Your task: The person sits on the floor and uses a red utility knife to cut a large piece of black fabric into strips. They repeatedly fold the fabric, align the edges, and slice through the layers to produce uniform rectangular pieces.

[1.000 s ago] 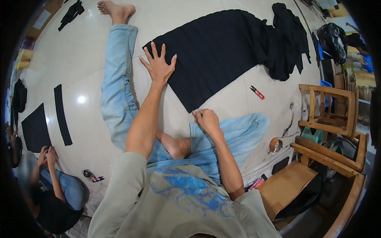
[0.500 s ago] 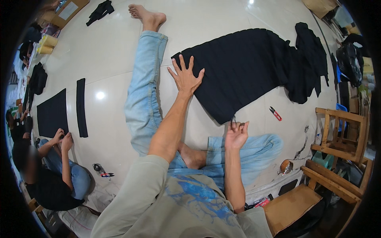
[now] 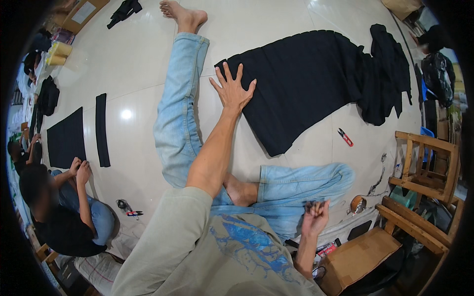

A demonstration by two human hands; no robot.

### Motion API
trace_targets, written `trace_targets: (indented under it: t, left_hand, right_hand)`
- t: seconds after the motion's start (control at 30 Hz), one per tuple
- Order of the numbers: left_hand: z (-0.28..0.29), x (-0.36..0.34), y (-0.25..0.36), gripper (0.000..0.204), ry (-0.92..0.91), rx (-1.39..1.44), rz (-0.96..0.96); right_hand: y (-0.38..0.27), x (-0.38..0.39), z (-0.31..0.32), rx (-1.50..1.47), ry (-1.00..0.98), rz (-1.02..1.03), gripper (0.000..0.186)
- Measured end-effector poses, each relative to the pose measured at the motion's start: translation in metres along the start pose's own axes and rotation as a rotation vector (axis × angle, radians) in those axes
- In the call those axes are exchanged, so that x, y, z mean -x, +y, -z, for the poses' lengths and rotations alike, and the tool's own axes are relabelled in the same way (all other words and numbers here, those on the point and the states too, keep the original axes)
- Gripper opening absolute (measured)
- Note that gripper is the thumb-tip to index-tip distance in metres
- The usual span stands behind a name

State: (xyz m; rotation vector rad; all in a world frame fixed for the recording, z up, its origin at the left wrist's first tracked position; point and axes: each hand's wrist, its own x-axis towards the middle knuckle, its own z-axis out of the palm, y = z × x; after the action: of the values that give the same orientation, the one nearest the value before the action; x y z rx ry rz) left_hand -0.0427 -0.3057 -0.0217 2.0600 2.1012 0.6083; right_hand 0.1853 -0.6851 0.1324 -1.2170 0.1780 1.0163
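A large piece of black fabric (image 3: 301, 84) lies spread on the floor in front of me, its right end bunched up. My left hand (image 3: 233, 91) rests flat on its left corner with the fingers spread. My right hand (image 3: 315, 219) is off the fabric, above my bent right knee, its fingers curled together. Whatever they pinch, if anything, is too small to make out. Red-handled thread snips (image 3: 345, 137) lie on the floor to the right of the fabric, apart from both hands.
At the left, a co-worker (image 3: 64, 212) handles another black fabric piece (image 3: 66, 140) beside a narrow black strip (image 3: 101, 130). A wooden stool frame (image 3: 427, 165) and a cardboard box (image 3: 363, 259) stand at my right. A tape roll (image 3: 357, 204) lies near my knee.
My right hand has left the fabric's near corner and moved back and right, over my bent leg. My left hand stays flat on the fabric.
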Motion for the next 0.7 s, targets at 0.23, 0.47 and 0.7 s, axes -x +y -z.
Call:
trace_targets:
  t: [0.23, 0.47, 0.7]
  left_hand:
    - [-0.001, 0.002, -0.003, 0.077, 0.025, -0.008, -0.007]
    - [0.000, 0.001, -0.005, 0.075, 0.077, -0.058, -0.039]
    - [0.000, 0.002, -0.004, 0.076, 0.036, -0.077, -0.019]
  right_hand:
    - [-0.049, 0.025, 0.056, 0.286, 0.117, 0.059, 0.035]
    - [0.047, -0.064, -0.111, 1.411, -0.282, 0.809, 0.051]
    - [0.079, -0.093, -0.096, 1.459, -0.540, 0.155, 0.040]
